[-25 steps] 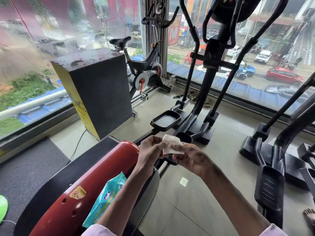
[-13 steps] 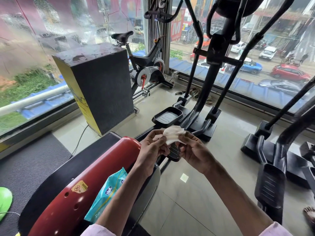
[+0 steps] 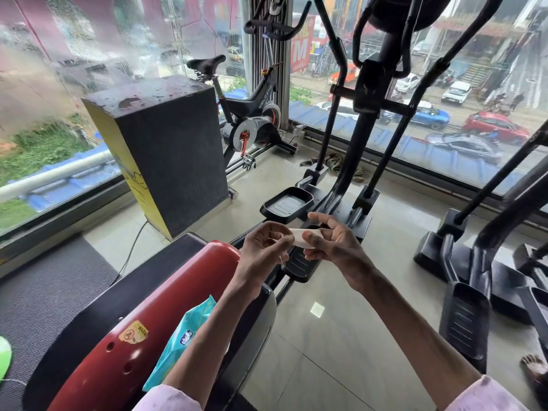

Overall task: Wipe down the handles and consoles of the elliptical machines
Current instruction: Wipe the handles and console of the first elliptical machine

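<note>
White wipe (image 3: 299,236), turquoise wipes pack (image 3: 181,336), red machine cover (image 3: 142,315), black-and-yellow box (image 3: 166,149).

The top edge is cutting off the elliptical's console (image 3: 410,8) and its handles (image 3: 332,40). The left hand (image 3: 262,252) and right hand (image 3: 333,246) are covering most of the white wipe (image 3: 299,237). The left forearm is hiding part of the teal wipe packet (image 3: 181,339). At the near right, the frame edge is cropping a bare foot (image 3: 535,373).

Black-and-yellow box (image 3: 166,149), spin bike (image 3: 252,114), perhaps rope (image 3: 338,164) by window.
</note>
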